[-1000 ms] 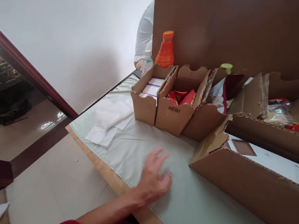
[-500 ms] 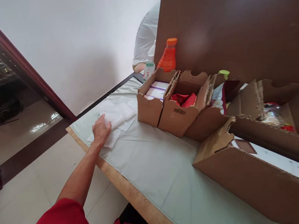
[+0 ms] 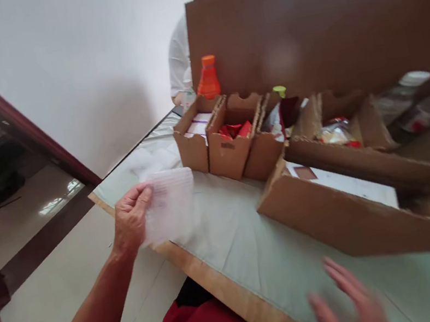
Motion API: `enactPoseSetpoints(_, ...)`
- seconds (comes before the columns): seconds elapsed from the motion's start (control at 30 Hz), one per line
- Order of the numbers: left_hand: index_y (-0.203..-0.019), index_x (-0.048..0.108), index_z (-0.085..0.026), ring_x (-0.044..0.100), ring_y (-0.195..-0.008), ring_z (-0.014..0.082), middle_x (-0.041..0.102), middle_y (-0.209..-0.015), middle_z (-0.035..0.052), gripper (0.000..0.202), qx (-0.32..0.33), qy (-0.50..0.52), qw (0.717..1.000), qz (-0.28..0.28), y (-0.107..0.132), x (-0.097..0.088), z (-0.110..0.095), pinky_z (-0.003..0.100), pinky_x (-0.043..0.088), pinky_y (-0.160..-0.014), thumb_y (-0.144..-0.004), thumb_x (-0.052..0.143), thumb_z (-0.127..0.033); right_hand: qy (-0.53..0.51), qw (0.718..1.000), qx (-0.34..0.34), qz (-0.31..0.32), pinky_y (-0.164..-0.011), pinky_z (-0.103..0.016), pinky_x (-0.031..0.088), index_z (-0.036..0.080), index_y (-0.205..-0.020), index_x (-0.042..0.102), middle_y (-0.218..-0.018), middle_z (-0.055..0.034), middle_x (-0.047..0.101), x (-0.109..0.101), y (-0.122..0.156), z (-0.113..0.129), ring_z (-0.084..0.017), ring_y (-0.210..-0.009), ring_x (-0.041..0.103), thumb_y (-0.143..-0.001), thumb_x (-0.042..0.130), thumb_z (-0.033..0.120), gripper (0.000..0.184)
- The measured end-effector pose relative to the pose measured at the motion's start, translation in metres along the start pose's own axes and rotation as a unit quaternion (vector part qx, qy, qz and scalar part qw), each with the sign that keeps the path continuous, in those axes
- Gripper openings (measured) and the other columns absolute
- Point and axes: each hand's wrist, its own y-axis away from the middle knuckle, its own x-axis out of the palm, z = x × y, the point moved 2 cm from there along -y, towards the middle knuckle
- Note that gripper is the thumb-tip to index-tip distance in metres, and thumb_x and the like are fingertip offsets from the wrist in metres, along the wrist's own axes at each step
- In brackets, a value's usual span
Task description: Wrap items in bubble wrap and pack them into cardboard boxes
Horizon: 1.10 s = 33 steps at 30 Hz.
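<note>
- Now, head view, with the long carton [image 3: 333,220] as landmark: left hand [image 3: 130,217] is out to its left, over the table edge, thumb pinched against curled fingers on one side of a translucent sheet [image 3: 173,204].
- Sheet, apparently ridged or bubbled plastic, hangs between that hand and the long carton, well apart from the carton. Cannot tell whether its lower edge touches the cloth [image 3: 241,239].
- Change: half a second ago the left hand lay on the pale pile [image 3: 152,158], farther off and left of the long carton. Sheet now clear of the pile; more wrapping remains there. I read the pick-up as done, grip on one side only.
- Right hand [image 3: 358,309] newly in view, on the wearer's side of the long carton. Blurred, cut by the frame; thumb and fingers spread wide, nothing seen in them. So only one hand has the sheet.
- Beyond the long carton: cardboard bins [image 3: 224,162] in a row. Orange bottle [image 3: 208,81] farther off, to its left.
</note>
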Motion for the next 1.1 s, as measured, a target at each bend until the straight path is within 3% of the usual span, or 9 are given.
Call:
enactPoseSetpoints(0.17, -0.085, 0.073, -0.017, 0.063, -0.062, 0.0136, 0.07, -0.07, -0.0015, 0.043, -0.184, 0.1, 0.967, 0.145, 0.067, 0.075, 0.029, 0.023, 0.05, -0.06, -0.063, 0.087, -0.05, 0.019, 0.987, -0.129, 0.094, -0.109, -0.057, 0.044, 0.023, -0.16, 0.031, -0.162, -0.0194, 0.038, 0.046, -0.008, 0.066, -0.038, -0.148, 0.039, -0.092, 0.067, 0.026, 0.077)
enactPoseSetpoints(0.27, -0.085, 0.073, -0.016, 0.067, -0.065, 0.0173, 0.073, -0.072, 0.0008, 0.048, -0.293, 0.14, 0.917, 0.23, 0.102, 0.105, 0.047, 0.027, 0.055, -0.063, -0.057, 0.092, -0.051, 0.017, 0.988, -0.091, 0.123, -0.11, -0.055, 0.044, 0.023, -0.155, 0.042, -0.159, -0.018, 0.045, 0.046, -0.004, 0.061, -0.036, -0.145, 0.045, -0.092, 0.059, 0.019, 0.066)
enactPoseSetpoints(0.4, -0.09, 0.076, -0.015, 0.068, -0.064, 0.0162, 0.075, -0.076, 0.0028, 0.05, -0.329, 0.131, 0.887, 0.295, 0.12, 0.117, 0.055, 0.026, 0.054, -0.062, -0.059, 0.092, -0.051, -0.092, 0.987, 0.013, 0.13, -0.097, -0.043, 0.055, 0.027, -0.137, 0.064, -0.138, -0.0101, 0.068, 0.018, 0.014, 0.046, -0.027, -0.116, 0.068, -0.099, 0.055, 0.027, 0.04)
enactPoseSetpoints(0.5, -0.09, 0.077, -0.016, 0.064, -0.06, 0.0142, 0.073, -0.073, 0.0026, 0.046, -0.322, 0.067, 0.866, 0.377, 0.106, 0.116, 0.053, 0.024, 0.05, -0.057, -0.066, 0.088, -0.052, -0.191, 0.961, 0.184, 0.073, -0.09, -0.036, 0.058, 0.027, -0.122, 0.075, -0.113, -0.0041, 0.078, -0.009, 0.026, 0.033, -0.023, -0.1, 0.074, -0.101, 0.056, 0.034, 0.029)
enactPoseSetpoints(0.6, -0.094, 0.079, -0.019, 0.062, -0.059, 0.0143, 0.071, -0.07, 0.002, 0.037, -0.29, -0.034, 0.809, 0.511, 0.083, 0.114, 0.046, 0.023, 0.045, -0.056, -0.071, 0.085, -0.047, -0.236, 0.9, 0.358, -0.073, -0.084, -0.036, 0.06, 0.023, -0.098, 0.081, -0.096, -0.0045, 0.08, -0.034, 0.037, 0.013, -0.024, -0.087, 0.075, -0.091, 0.07, 0.047, 0.027)
enactPoseSetpoints(0.73, -0.123, 0.073, -0.027, 0.067, -0.07, 0.019, 0.073, -0.078, 0.0011, 0.057, -0.251, -0.128, 0.692, 0.664, 0.075, 0.112, 0.045, 0.025, 0.048, -0.063, -0.068, 0.085, -0.032, -0.241, 0.85, 0.44, -0.164, -0.089, -0.042, 0.059, 0.02, -0.093, 0.08, -0.098, -0.0088, 0.08, -0.051, 0.046, -0.013, -0.026, -0.09, 0.074, -0.076, 0.08, 0.055, 0.039)
enactPoseSetpoints(0.8, -0.118, 0.075, -0.027, 0.069, -0.074, 0.0217, 0.075, -0.084, 0.0033, 0.051, -0.246, -0.138, 0.656, 0.7, 0.083, 0.111, 0.05, 0.027, 0.05, -0.065, -0.068, 0.084, -0.031, -0.224, 0.846, 0.456, -0.162, -0.09, -0.043, 0.059, 0.019, -0.094, 0.08, -0.098, -0.0091, 0.079, -0.057, 0.05, -0.021, -0.027, -0.091, 0.073, -0.075, 0.08, 0.055, 0.041)
enactPoseSetpoints(0.93, -0.107, 0.076, -0.023, 0.071, -0.081, 0.0241, 0.076, -0.094, 0.007, 0.034, -0.2, -0.146, 0.673, 0.697, 0.082, 0.116, 0.061, 0.031, 0.053, -0.072, -0.076, 0.075, -0.037, -0.151, 0.854, 0.474, -0.152, -0.086, -0.043, 0.058, 0.018, -0.092, 0.08, -0.094, -0.009, 0.08, -0.069, 0.053, -0.029, -0.028, -0.09, 0.073, -0.076, 0.076, 0.056, 0.042)
enactPoseSetpoints(1.1, -0.127, 0.066, -0.022, 0.067, -0.076, 0.0219, 0.071, -0.082, 0.0016, 0.051, -0.012, -0.328, 0.699, 0.635, 0.041, 0.138, 0.056, 0.03, 0.051, -0.068, -0.08, 0.068, -0.04, 0.004, 0.902, 0.426, -0.062, -0.079, -0.039, 0.055, 0.017, -0.097, 0.077, -0.089, -0.0082, 0.077, -0.072, 0.041, -0.043, -0.026, -0.084, 0.07, -0.086, 0.061, 0.055, 0.043)
